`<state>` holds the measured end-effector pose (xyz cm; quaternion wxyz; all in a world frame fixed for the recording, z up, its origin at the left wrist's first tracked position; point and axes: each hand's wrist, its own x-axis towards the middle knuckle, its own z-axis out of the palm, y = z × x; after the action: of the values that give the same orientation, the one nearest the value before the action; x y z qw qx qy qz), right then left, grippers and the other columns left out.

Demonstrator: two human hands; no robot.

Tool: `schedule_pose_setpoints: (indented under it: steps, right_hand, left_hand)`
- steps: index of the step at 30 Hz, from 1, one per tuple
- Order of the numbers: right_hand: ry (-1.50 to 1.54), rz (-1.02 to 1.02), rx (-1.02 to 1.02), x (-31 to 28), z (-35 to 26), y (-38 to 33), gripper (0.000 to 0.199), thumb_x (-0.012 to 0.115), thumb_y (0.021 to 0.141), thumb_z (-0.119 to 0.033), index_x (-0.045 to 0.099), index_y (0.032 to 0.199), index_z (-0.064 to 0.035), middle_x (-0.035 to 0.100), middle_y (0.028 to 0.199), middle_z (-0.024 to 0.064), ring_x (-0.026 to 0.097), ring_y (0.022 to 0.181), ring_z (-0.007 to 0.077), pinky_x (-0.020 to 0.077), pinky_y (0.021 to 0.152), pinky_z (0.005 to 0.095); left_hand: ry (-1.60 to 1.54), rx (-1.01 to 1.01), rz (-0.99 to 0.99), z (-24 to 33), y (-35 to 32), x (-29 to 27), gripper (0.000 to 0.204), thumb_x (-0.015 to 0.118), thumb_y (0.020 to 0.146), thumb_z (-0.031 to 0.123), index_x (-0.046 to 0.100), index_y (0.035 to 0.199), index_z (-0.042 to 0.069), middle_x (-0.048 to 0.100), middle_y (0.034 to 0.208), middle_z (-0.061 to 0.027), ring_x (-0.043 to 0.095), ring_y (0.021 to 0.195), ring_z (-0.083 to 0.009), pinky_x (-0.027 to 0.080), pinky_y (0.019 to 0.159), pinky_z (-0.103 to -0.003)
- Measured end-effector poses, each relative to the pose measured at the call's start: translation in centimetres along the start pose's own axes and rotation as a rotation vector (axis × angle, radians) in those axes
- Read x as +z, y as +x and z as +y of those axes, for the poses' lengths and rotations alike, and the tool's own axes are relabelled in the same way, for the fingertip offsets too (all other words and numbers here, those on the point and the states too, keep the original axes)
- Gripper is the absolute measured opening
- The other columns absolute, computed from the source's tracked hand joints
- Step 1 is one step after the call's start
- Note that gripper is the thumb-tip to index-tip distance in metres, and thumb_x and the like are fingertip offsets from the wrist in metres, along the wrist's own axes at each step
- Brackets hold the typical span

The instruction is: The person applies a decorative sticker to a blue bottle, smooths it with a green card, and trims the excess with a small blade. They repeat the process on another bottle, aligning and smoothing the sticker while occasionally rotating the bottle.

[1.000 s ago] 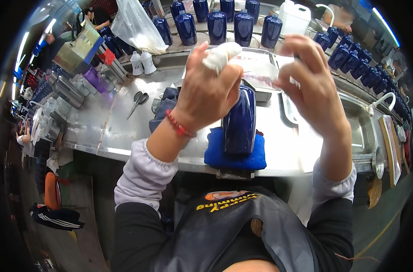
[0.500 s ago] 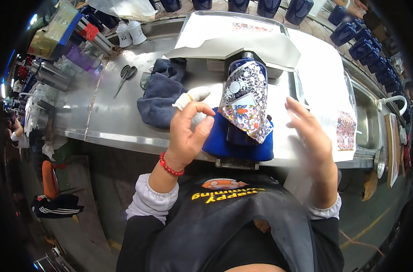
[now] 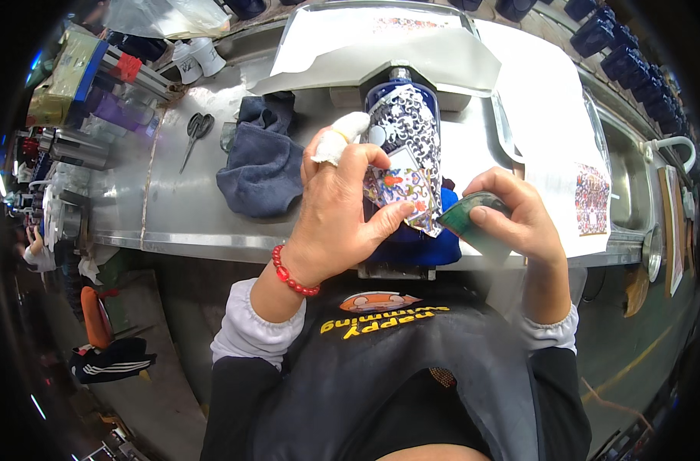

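Observation:
A dark blue bottle [image 3: 436,107] lies with its neck pointing away from me, on a bright blue cloth pad [image 3: 444,250]. A patterned decal [image 3: 402,188], floral with silver, orange and purple, covers much of its upper face, and its lower edge stands loose. My left hand [image 3: 334,211], one finger wrapped in white cloth, is at the bottle's left side, its thumb and a bare finger closed on the decal. Close by on the right, my right hand [image 3: 519,219] pinches a thin dark green scraper [image 3: 477,223], its edge near the decal's lower right corner.
Left of the bottle lies a grey-blue cloth [image 3: 259,165], with black scissors [image 3: 196,138] beyond it. Two white bottles [image 3: 207,59] stand at the back left. A printed decal sheet [image 3: 592,201] lies right, before a sink [image 3: 634,200]. Several dark blue bottles [image 3: 626,69] line the back right.
My left hand has moved right and forward onto the decal. The right hand, blurred before, now shows the green scraper and has come down toward the bottle.

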<state>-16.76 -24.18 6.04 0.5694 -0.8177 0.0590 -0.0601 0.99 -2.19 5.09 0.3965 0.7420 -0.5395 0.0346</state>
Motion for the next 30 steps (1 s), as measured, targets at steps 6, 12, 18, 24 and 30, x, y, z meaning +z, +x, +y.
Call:
schedule_pose_setpoints:
  steps: [6,12,18,24,30]
  right_hand:
    - [0.018,0.019,0.021,0.9,0.8,-0.4,0.024,0.069,0.093,-0.017,0.066,0.108,0.0019,0.068,0.092,0.0072,0.064,0.085,0.0136,0.0513,0.078,0.0283]
    - [0.048,0.058,0.004,1.4,1.0,0.0,0.025,0.069,0.094,-0.017,0.064,0.111,0.0015,0.067,0.097,0.0065,0.062,0.089,0.0126,0.0499,0.081,0.027]
    - [0.133,0.082,0.028,1.8,1.4,0.1,0.025,0.069,0.095,-0.017,0.063,0.112,0.0006,0.065,0.101,0.005,0.06,0.093,0.0104,0.0488,0.082,0.0252]
    - [0.19,0.08,0.075,1.7,1.4,0.3,0.025,0.069,0.094,-0.014,0.065,0.113,0.001,0.066,0.104,0.0064,0.06,0.097,0.0122,0.0488,0.086,0.027]
    - [0.239,0.125,0.036,2.1,1.4,1.2,0.025,0.07,0.094,-0.014,0.064,0.114,0.0015,0.065,0.103,0.0052,0.06,0.095,0.0105,0.0487,0.084,0.0257]
  left_hand:
    - [-0.056,-0.07,-0.053,-0.3,-0.4,-0.1,0.057,0.087,0.076,0.033,0.056,0.117,0.008,0.057,0.117,-0.0191,0.046,0.122,-0.0373,0.026,0.11,-0.047]
    - [0.01,-0.019,-0.073,-0.4,-0.3,-0.2,0.059,0.086,0.081,0.038,0.053,0.119,0.006,0.052,0.13,-0.0223,0.046,0.123,-0.036,0.033,0.108,-0.044]
    - [-0.042,-0.039,-0.06,-0.5,-0.4,-0.1,0.058,0.086,0.077,0.033,0.055,0.12,0.008,0.057,0.121,-0.0221,0.045,0.124,-0.0386,0.025,0.111,-0.048]
    - [-0.066,-0.063,-0.072,-0.5,-0.4,-0.1,0.058,0.086,0.077,0.032,0.056,0.12,0.008,0.055,0.128,-0.024,0.044,0.127,-0.0395,0.025,0.112,-0.048]
    - [-0.107,-0.044,-0.058,-0.7,-0.2,-0.1,0.054,0.085,0.079,0.032,0.058,0.119,0.007,0.051,0.138,-0.027,0.042,0.132,-0.041,0.024,0.114,-0.048]
